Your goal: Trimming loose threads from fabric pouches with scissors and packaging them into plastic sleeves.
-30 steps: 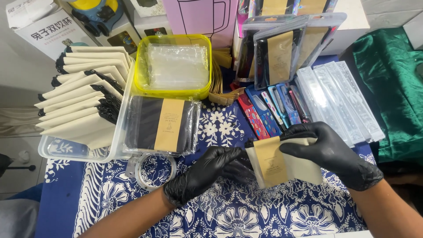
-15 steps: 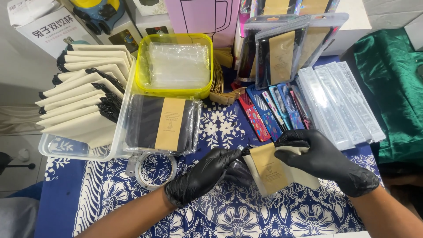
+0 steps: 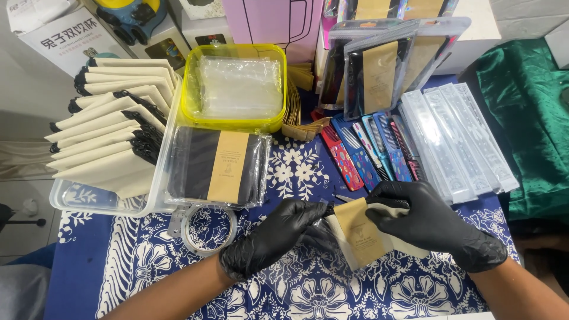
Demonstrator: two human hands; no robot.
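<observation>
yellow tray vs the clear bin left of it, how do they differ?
The yellow tray has tinted walls and holds a flat stack of clear plastic bags; the clear bin has see-through walls and holds beige sleeves with black ends, standing slanted in a row. The tray lies further from both hands than the bin's near corner. Both are open-topped plastic containers.

tan paper sleeve (image 3: 363, 234), tilted, w/ black comb (image 3: 388, 201)

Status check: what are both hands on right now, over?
Left hand and right hand, both black-gloved, grip one tan card sleeve with a clear plastic bag at its left edge. Tape roll left of hands, apart. Coloured combs behind, untouched.
</observation>
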